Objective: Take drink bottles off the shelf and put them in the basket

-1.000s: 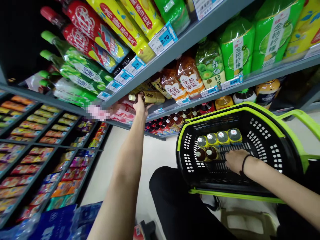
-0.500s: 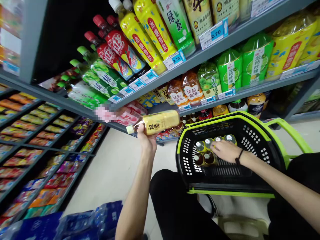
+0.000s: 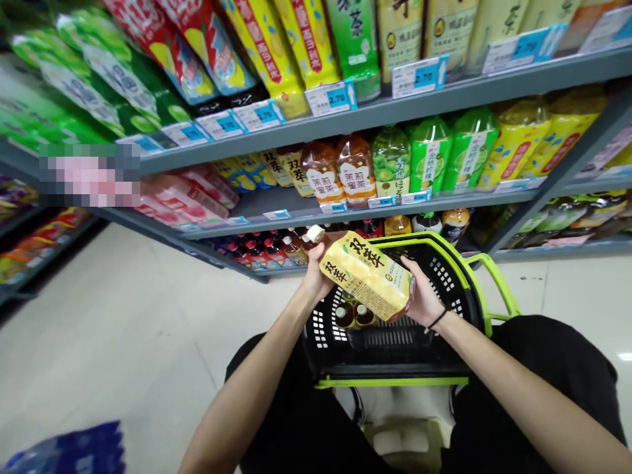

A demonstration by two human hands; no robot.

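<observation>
Head view: both hands hold one yellow-label bottle (image 3: 366,274) over the black basket (image 3: 459,289) with lime-green rim. Bottle lies tilted, long axis running from upper left, where the pale cap (image 3: 315,234) sits, down to the right, where the base sits. Left hand (image 3: 315,280) is wrapped around the neck end just under the cap, fingers closed on it. Right hand (image 3: 423,299) cups the base end from the right, palm against the bottle, thumb on top; a black band circles that wrist. Both hands touch the bottle, neither is nearer; the bottle spans the gap between them. It hovers directly above the basket opening, not resting on anything.

Basket sits between the person's knees on black trousers, handle (image 3: 498,280) swung to the far right. Inside, under the bottle, two brown bottles with pale caps (image 3: 354,315) stand upright at the near-left of the floor; anything further back is hidden by the held bottle. Rest of the visible basket floor is bare grille.

Behind: grey shelves (image 3: 345,122) with rows of drink bottles and blue price tags (image 3: 338,97); lower shelf has a gap left of the yellow-label bottles (image 3: 291,168). Pale floor left.
</observation>
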